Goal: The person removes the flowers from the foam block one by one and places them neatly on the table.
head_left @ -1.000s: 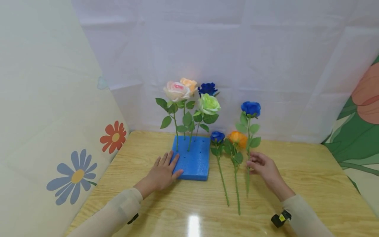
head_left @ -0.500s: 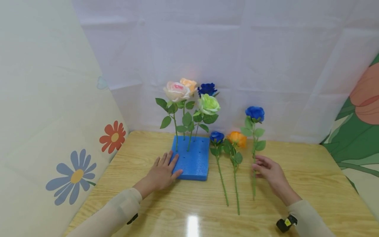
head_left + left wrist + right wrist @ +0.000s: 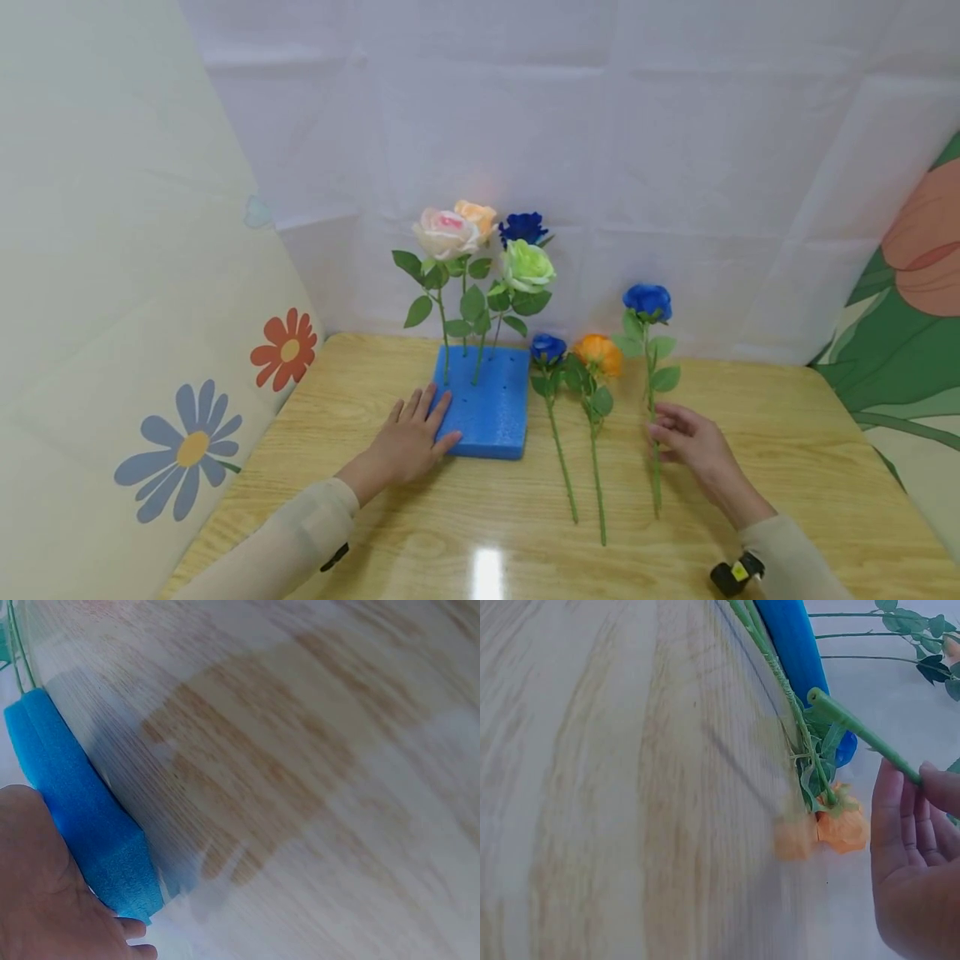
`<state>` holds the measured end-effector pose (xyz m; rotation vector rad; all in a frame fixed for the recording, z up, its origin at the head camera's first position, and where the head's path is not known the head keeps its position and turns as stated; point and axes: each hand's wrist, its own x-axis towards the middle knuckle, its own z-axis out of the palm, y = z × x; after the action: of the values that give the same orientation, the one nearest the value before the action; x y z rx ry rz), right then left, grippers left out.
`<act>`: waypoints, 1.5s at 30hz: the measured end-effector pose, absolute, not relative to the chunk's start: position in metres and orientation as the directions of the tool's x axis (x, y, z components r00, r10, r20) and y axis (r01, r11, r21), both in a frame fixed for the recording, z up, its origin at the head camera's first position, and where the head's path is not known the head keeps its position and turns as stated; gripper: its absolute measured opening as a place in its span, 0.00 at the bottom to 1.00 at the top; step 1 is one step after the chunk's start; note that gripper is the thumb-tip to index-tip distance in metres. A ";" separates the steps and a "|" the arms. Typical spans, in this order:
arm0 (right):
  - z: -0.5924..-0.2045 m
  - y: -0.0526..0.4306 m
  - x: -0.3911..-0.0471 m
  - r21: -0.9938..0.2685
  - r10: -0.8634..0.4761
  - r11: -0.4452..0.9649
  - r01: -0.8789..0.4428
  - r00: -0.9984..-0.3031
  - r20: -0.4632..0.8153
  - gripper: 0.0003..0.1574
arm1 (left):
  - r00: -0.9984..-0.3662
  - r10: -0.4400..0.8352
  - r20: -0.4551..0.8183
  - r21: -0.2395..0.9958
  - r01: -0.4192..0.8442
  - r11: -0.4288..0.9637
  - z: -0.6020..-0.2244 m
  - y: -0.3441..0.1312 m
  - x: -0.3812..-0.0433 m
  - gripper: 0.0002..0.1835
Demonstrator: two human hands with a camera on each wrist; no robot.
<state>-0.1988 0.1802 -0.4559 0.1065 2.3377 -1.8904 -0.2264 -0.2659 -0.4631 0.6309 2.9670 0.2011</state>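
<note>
My right hand pinches the green stem of a blue artificial rose between thumb and fingers. The rose is upright at the right of the table, its bare stem end pointing toward the camera in the right wrist view. My left hand lies with fingers spread on the left edge of a blue foam block. Standing in the block are a pale pink rose, a peach rose, a dark blue rose and a light green rose. Small holes dot its top.
Between the block and my right hand lie a smaller blue rose and an orange rose, stems toward me on the wooden table. A white cloth hangs behind, with flower-printed cloth at both sides.
My right hand has moved to the right and a little nearer to me with the blue rose, whose bloom is now lower. The left hand stays on the block.
</note>
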 end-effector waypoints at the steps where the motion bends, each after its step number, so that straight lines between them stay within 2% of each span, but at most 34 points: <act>1: -0.456 0.181 -0.198 -0.967 -0.030 0.211 0.142 -0.988 -0.152 0.36 | -0.909 0.410 -0.073 0.150 0.396 0.906 -0.463 -0.266 -0.226 0.41; 20: -0.466 0.194 -0.187 -0.930 -0.002 0.296 0.217 -0.974 -0.228 0.35 | -0.906 0.421 -0.044 0.160 0.410 0.898 -0.466 -0.267 -0.227 0.42; 35: -0.482 0.184 -0.180 -0.919 0.022 0.209 0.334 -0.941 -0.337 0.33 | -0.911 0.407 -0.075 0.144 0.394 0.908 -0.467 -0.268 -0.227 0.41; 45: -0.483 0.181 -0.183 -0.889 0.056 0.258 0.379 -0.924 -0.378 0.33 | -0.910 0.409 -0.067 0.155 0.396 0.905 -0.467 -0.268 -0.227 0.41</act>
<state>-0.1833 0.1806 -0.4829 0.4034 2.2624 -1.7172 -0.2269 -0.2678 -0.4674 0.6294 2.9701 0.2112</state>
